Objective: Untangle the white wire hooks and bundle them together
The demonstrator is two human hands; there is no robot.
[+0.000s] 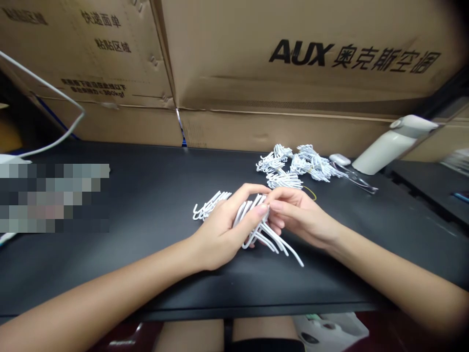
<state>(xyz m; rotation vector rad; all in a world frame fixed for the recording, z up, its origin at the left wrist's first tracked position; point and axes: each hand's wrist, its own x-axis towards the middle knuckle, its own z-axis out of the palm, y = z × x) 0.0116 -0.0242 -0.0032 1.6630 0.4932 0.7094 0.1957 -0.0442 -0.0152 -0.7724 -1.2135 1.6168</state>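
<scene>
Both hands hold one bunch of white hooks [256, 230] mid-worktop [146, 195].
Left hand [220, 234] grips it; right hand [296, 215] pinches its top; loose hooks could slip out.

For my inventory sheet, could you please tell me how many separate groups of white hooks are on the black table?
2. One bunch of white hooks is held in the left hand and right hand; one pile of white hooks lies behind them, near the cardboard boxes. Single hooks cannot be counted.
</scene>
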